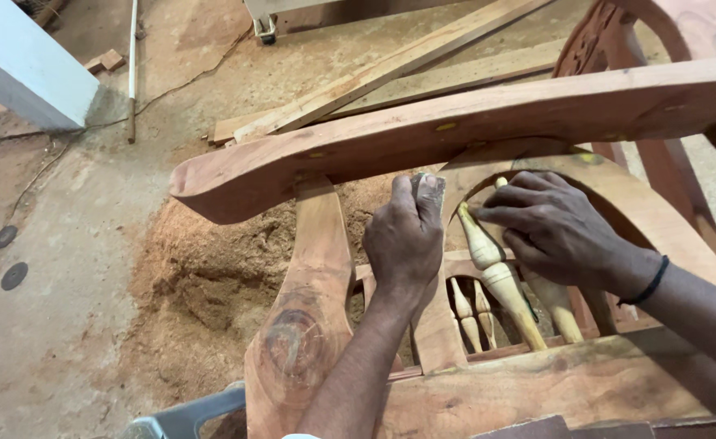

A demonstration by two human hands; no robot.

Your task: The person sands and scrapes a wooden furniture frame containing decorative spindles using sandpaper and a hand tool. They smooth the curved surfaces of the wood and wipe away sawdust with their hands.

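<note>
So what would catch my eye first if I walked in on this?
Probably the two hands at the centre: the left hand presses a small grey pad against the curved arch of a reddish wooden chair frame, while the right hand grips a pale turned spindle set in that arch. Next, the heap of sawdust on the floor to the left, with loose planks lying beyond it.

Soft, even daylight falls from about twelve o'clock; shadows under my hands stay faint. No glare, focus sharp throughout, slight wide-angle stretching toward the edges.
</note>
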